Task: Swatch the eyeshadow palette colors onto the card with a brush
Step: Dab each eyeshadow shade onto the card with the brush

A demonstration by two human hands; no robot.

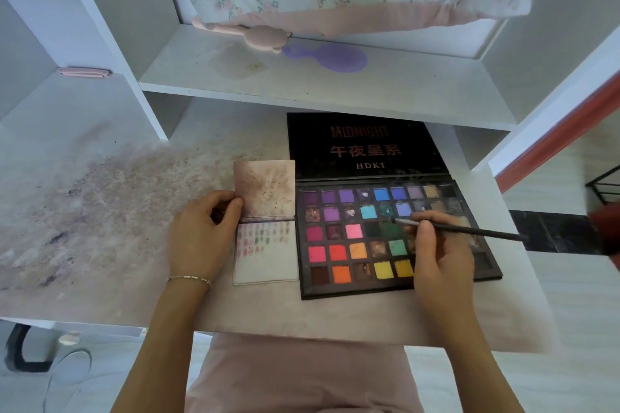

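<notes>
Head view: my right hand (436,251) pinches the brush (469,230), bristles over the open palette (396,238) at 3 o'clock on the worktop (100,228). My left hand (198,235) grips the card (265,221), touching the palette's 9 o'clock edge, its thumb on the card's left margin.

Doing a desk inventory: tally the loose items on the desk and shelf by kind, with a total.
Eyeshadow palette: 1
Swatch card: 1
Brush, held in the right hand: 1
Purple hand mirror or hairbrush, on the shelf: 1
Pink long-handled item, on the shelf: 1
Total: 5
</notes>
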